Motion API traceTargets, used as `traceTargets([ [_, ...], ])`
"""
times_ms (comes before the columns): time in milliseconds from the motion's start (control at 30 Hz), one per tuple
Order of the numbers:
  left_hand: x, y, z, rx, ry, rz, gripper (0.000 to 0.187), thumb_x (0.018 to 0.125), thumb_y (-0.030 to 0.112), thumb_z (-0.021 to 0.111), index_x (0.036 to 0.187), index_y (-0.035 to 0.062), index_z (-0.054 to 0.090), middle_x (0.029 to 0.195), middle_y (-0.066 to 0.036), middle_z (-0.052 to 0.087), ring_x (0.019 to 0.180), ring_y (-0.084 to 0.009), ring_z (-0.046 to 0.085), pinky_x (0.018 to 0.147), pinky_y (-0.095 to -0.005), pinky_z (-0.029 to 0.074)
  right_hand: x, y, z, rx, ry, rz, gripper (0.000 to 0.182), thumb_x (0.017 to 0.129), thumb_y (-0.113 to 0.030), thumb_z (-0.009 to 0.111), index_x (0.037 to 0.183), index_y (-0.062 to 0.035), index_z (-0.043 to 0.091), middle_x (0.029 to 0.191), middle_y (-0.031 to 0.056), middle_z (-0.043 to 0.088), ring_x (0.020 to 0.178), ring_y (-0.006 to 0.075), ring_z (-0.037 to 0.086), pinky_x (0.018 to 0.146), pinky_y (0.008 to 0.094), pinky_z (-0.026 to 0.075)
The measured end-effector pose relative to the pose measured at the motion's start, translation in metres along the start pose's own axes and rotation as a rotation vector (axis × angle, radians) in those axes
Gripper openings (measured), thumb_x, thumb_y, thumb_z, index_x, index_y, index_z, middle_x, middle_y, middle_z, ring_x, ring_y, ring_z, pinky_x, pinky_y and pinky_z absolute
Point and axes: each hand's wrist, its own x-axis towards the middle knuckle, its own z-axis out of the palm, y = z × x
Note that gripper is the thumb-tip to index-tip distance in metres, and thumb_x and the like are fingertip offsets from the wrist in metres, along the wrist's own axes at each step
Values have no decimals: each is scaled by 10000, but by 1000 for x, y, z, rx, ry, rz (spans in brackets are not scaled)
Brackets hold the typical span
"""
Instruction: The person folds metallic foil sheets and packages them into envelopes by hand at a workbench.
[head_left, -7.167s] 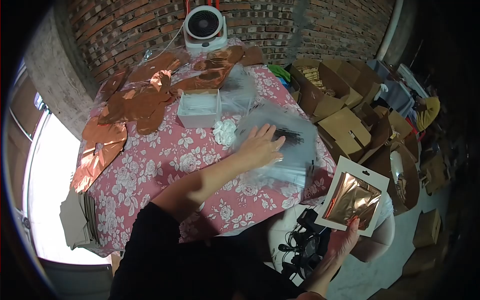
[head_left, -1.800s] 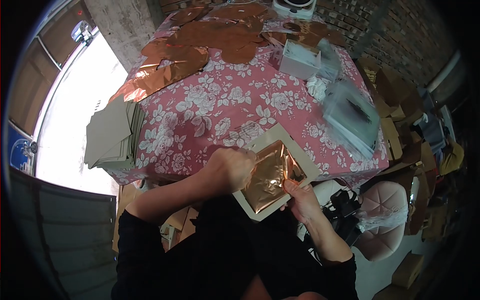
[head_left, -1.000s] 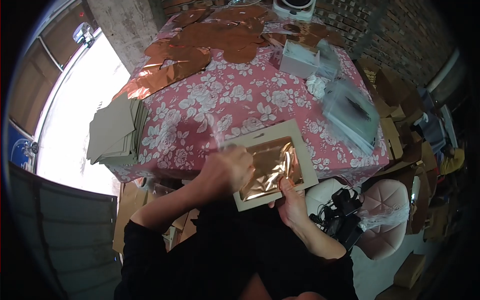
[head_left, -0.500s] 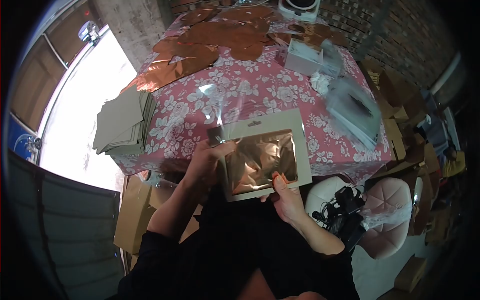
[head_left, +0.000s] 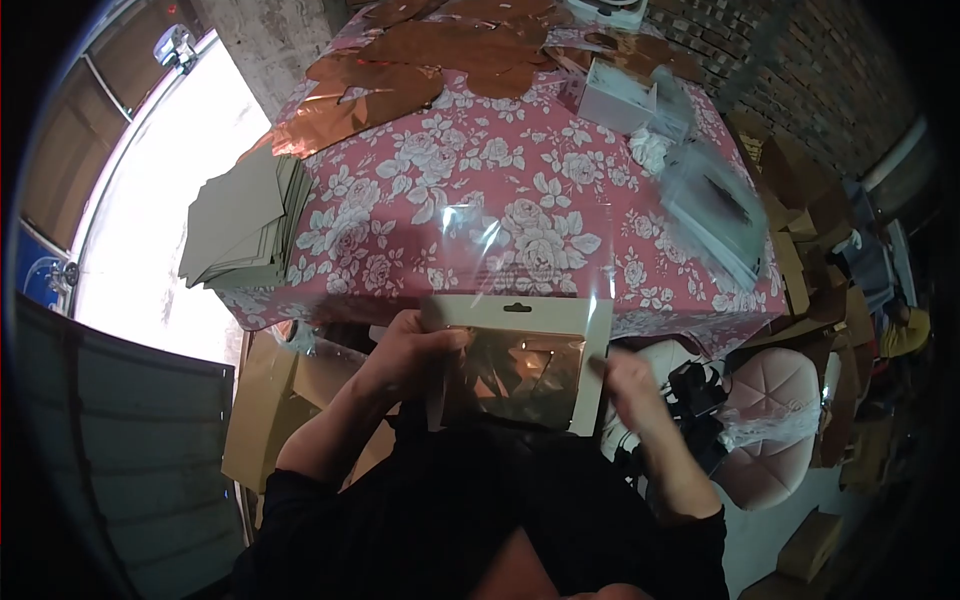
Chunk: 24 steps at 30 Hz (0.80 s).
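The person's left hand [head_left: 402, 352] grips the left edge of a pale rectangular card with a dark-rimmed hanging slot [head_left: 560, 314], the thumb pressed flat on its front and the other fingers out of sight behind. The right hand [head_left: 634, 388], blurred, is just beside the card's right edge with its fingers curled; whether they pinch anything, I cannot tell. On the card's face lies a shiny, copper-coloured folded foil piece [head_left: 525, 378]. The card is held at the near side of the table, above the person's lap, and a glossy, clear plastic bag [head_left: 525, 252] extends past its slotted end over the pink tablecloth with white roses [head_left: 480, 185]. A stack of grey-beige cards [head_left: 238, 225] sits at the table's left corner; flat copper foil shapes [head_left: 420, 62] cover the far side. Along the right are a white open-topped box [head_left: 617, 98] and a pile of clear plastic bags [head_left: 712, 212]
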Motion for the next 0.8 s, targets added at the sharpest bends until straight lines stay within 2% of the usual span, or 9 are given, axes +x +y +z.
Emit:
traceTargets([
  [67, 0, 6, 8, -53, -14, -62, 108, 902, 107, 673, 945, 11, 650, 802, -17, 610, 698, -93, 572, 650, -269, 479, 21, -32, 7, 231, -11, 48, 616, 890, -453, 684, 1255, 33, 582, 1072, 111, 681, 984, 193, 658, 911, 356, 517],
  [133, 3, 3, 5, -94, -63, -78, 128, 901, 107, 675, 975, 5, 653, 840, -29, 630, 731, -104, 594, 684, -278, 494, 37, -51, 27, 256, 53, 54, 500, 893, -360, 715, 1202, 23, 623, 1070, 108, 689, 971, 190, 662, 905, 349, 519],
  [233, -1, 8, 12, -131, -89, -67, 182, 902, 103, 673, 1045, -8, 655, 933, -60, 665, 813, -133, 638, 757, -302, 523, 46, -41, 23, 92, -40, 167, 357, 871, -255, 759, 1127, -21, 673, 1082, 86, 703, 1005, 181, 657, 936, 368, 500],
  [333, -5, 6, 8, -128, -79, -55, 241, 892, 100, 685, 1101, -18, 656, 1026, -89, 686, 896, -165, 667, 818, -330, 541, 44, -38, 31, 103, -43, 153, 328, 842, -186, 792, 1109, -28, 686, 1044, 59, 715, 973, 159, 665, 928, 341, 500],
  [367, -5, 5, 6, -124, -94, -66, 270, 881, 101, 701, 1118, -22, 659, 1064, -98, 692, 929, -178, 676, 840, -343, 547, 43, -35, 29, 89, -57, 125, 346, 841, -218, 796, 1108, -28, 687, 1066, 61, 711, 985, 151, 659, 912, 325, 504],
  [500, -9, 3, 8, -128, -112, -66, 247, 876, 105, 710, 1091, -11, 669, 1011, -74, 693, 876, -154, 669, 807, -320, 543, 33, -25, 26, 104, -46, 121, 352, 841, -223, 797, 1113, -28, 688, 1068, 58, 709, 986, 146, 656, 907, 317, 500],
  [567, -11, 1, 10, -81, -88, -86, 208, 879, 106, 709, 1055, -1, 676, 916, -36, 682, 783, -110, 640, 737, -287, 528, 27, -21, 25, 131, -62, 115, 363, 843, -236, 795, 1116, -23, 688, 1064, 51, 707, 971, 140, 652, 896, 307, 496],
  [700, -25, 1, 7, 12, -133, -135, 253, 906, 140, 697, 1100, -18, 660, 995, -50, 682, 878, -134, 659, 807, -303, 535, 10, -6, 15, 88, -63, 155, 373, 845, -258, 793, 1120, -29, 689, 1050, 34, 703, 944, 112, 634, 866, 280, 491],
  [800, -34, -21, -8, 89, -177, -295, 226, 914, 160, 698, 1060, -12, 685, 948, -20, 684, 862, -86, 637, 795, -266, 517, -5, -2, 19, 86, -127, 118, 339, 855, -245, 786, 1109, -40, 695, 1011, 14, 700, 894, 92, 622, 817, 262, 491],
])
